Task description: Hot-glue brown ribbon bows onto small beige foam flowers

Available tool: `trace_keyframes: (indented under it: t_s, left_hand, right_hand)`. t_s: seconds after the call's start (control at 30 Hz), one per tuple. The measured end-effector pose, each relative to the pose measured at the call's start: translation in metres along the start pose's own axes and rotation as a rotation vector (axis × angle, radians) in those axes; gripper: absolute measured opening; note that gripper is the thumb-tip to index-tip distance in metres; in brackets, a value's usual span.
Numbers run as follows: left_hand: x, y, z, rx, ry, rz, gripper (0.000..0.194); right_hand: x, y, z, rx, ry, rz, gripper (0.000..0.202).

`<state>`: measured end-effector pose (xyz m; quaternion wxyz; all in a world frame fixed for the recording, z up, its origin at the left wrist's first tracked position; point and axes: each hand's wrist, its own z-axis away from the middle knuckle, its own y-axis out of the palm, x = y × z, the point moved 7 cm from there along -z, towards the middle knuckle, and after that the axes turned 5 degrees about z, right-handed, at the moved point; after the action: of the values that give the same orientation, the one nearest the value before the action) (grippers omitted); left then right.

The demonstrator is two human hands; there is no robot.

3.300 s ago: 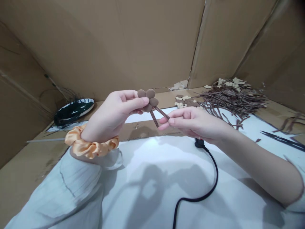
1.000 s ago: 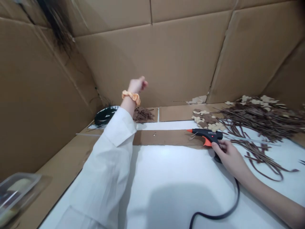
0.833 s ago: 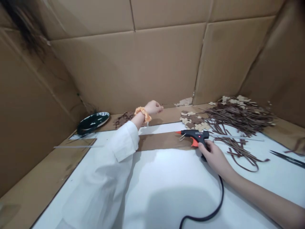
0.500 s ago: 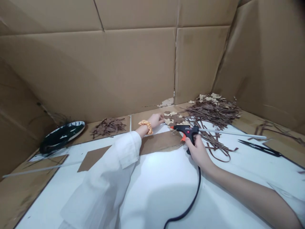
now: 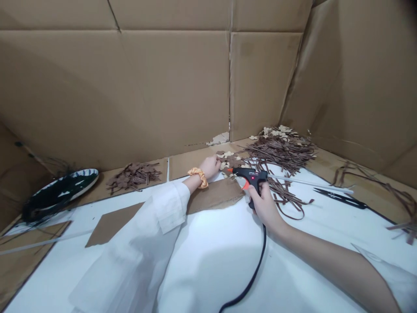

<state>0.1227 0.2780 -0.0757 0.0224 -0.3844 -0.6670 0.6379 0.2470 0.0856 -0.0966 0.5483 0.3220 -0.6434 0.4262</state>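
Holding black-and-orange glue gun (image 5: 254, 174) in right hand (image 5: 264, 202) | left hand (image 5: 210, 167) is resting at brown-and-beige flower-shaped cut-outs (image 5: 232, 161), grasp unclear | brown stemmed pieces (image 5: 132, 176) are lying heaped at left, seemingly finished; cut-outs and long dark-brown strips (image 5: 280, 151) are remaining | black rubbery cord (image 5: 260, 256) is crossing white surface (image 5: 208, 234), possibly snagging

Plate (image 5: 85, 189) seen far left, black tweezers (image 5: 350, 201) laid at right.
Dark strands (image 5: 54, 195) heaped on plate; cardboard wall (image 5: 172, 87) stood at far side, pale torn patch (image 5: 219, 139) noted low on it.
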Motion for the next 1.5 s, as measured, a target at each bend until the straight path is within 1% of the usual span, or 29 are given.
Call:
trace_keyframes:
  t_s: [0.13,0.2,0.27,0.33,0.4,0.43,0.47,0.53,0.6,0.67,0.7,0.77,0.83,0.9,1.03,1.13,1.23,1.37,1.5]
  left_hand:
    - [-0.008,0.006,-0.001,-0.005,-0.036,0.052,0.031]
    - [-0.012,0.002,-0.001,-0.032,-0.061,0.089,0.030]
    - [-0.014,-0.011,-0.001,-0.084,-0.103,0.134,0.030]
    - [-0.013,-0.032,0.005,-0.151,-0.159,0.190,0.028]
    - [-0.013,-0.052,0.019,-0.195,-0.209,0.269,0.024]
    - [-0.013,-0.060,0.030,-0.205,-0.227,0.318,0.020]
    - [-0.014,-0.066,0.044,-0.203,-0.238,0.377,0.016]
    - [-0.017,-0.069,0.078,-0.176,-0.254,0.502,0.009]
    - [-0.019,-0.063,0.114,-0.148,-0.285,0.619,0.005]
    - [-0.020,-0.051,0.145,-0.111,-0.335,0.750,0.007]
    - [-0.019,-0.045,0.156,-0.102,-0.361,0.807,0.007]
    - [-0.018,-0.034,0.170,-0.103,-0.393,0.900,0.005]
    - [-0.015,-0.029,0.175,-0.137,-0.398,0.962,0.009]
    - [-0.013,-0.027,0.175,-0.183,-0.384,0.997,0.018]
    - [-0.013,-0.029,0.176,-0.261,-0.308,1.039,0.031]
    - [-0.013,-0.027,0.177,-0.251,-0.264,1.040,0.027]
    - [-0.008,-0.021,0.176,-0.237,-0.281,1.031,0.020]
    - [-0.004,-0.016,0.175,-0.227,-0.290,1.037,0.022]
    - [-0.006,-0.015,0.174,-0.226,-0.268,1.032,0.025]
  right_hand:
    - [0.004,-0.003,-0.001,-0.025,-0.028,0.001,0.039]
    - [0.008,-0.002,-0.001,-0.019,-0.051,0.002,0.040]
    - [0.011,-0.001,-0.001,0.005,-0.072,-0.004,0.041]
    - [0.013,0.001,-0.001,0.036,-0.080,-0.019,0.040]
    - [0.015,0.001,0.000,0.058,-0.081,-0.034,0.039]
    - [0.017,0.000,0.000,0.066,-0.080,-0.038,0.038]
    - [0.019,0.000,0.000,0.073,-0.077,-0.037,0.037]
    - [0.022,-0.002,0.001,0.094,-0.066,-0.025,0.035]
    - [0.026,-0.003,0.004,0.119,-0.059,-0.008,0.034]
    - [0.030,-0.003,0.007,0.141,-0.060,0.001,0.034]
    - [0.032,-0.001,0.009,0.159,-0.061,0.006,0.034]
    - [0.032,0.003,0.014,0.210,-0.054,0.017,0.035]
    - [0.030,0.009,0.019,0.274,-0.040,0.026,0.035]
    - [0.026,0.015,0.022,0.320,-0.037,0.031,0.036]
    - [0.022,0.020,0.025,0.348,-0.068,0.078,0.041]
    - [0.019,0.022,0.027,0.371,-0.067,0.130,0.043]
    - [0.020,0.022,0.028,0.380,-0.100,0.156,0.039]
    - [0.018,0.026,0.029,0.435,-0.157,0.213,0.032]
    - [0.016,0.030,0.029,0.463,-0.168,0.250,0.031]
